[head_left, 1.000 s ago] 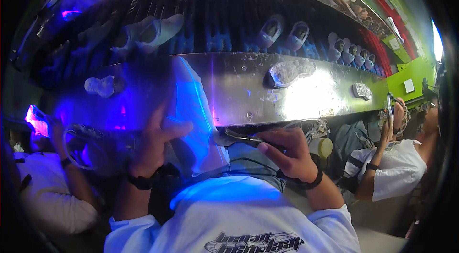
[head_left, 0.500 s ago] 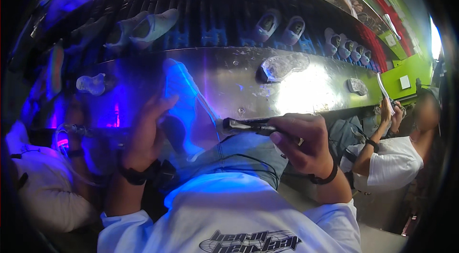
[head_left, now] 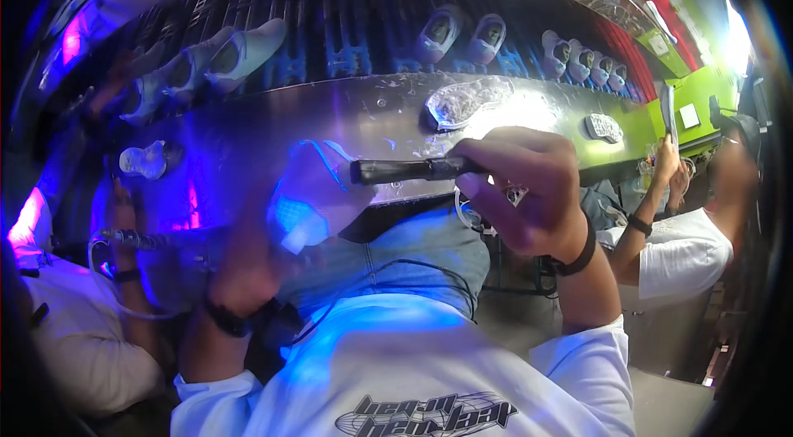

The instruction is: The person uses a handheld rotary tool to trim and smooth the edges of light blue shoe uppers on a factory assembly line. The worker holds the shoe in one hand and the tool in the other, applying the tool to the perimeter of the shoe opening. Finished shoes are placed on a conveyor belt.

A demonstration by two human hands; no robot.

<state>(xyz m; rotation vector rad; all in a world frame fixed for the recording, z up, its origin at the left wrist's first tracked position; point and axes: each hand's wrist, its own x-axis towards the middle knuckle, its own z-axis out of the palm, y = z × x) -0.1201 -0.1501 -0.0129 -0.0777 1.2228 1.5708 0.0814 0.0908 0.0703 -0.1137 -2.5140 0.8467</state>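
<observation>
My left hand [head_left: 254, 259], smeared by motion, grips a pale shoe [head_left: 326, 206] from its left side. The shoe is lit blue and tilted over the near edge of the metal bench. In my right hand [head_left: 529, 189] is a dark-handled brush [head_left: 405, 171], held level with its head end pointing left. That end overlaps the shoe's right side in the picture; whether it touches I cannot tell. The hand's fingers are closed round the brush's right part.
Several pale shoes [head_left: 245, 53] stand on a dark roller conveyor [head_left: 347, 16] behind the metal bench [head_left: 322, 106]. On the bench lie crusted, sole-shaped pieces [head_left: 469, 102]. Co-workers sit at left [head_left: 91, 330] and right [head_left: 681, 259]; the right one holds a pale, flat strip-like thing [head_left: 668, 115].
The shoe has turned and tilted in my left hand, so it looks shorter. My right hand has risen with the brush, away from the shoe's lower edge. Another shoe shows at the conveyor's left.
</observation>
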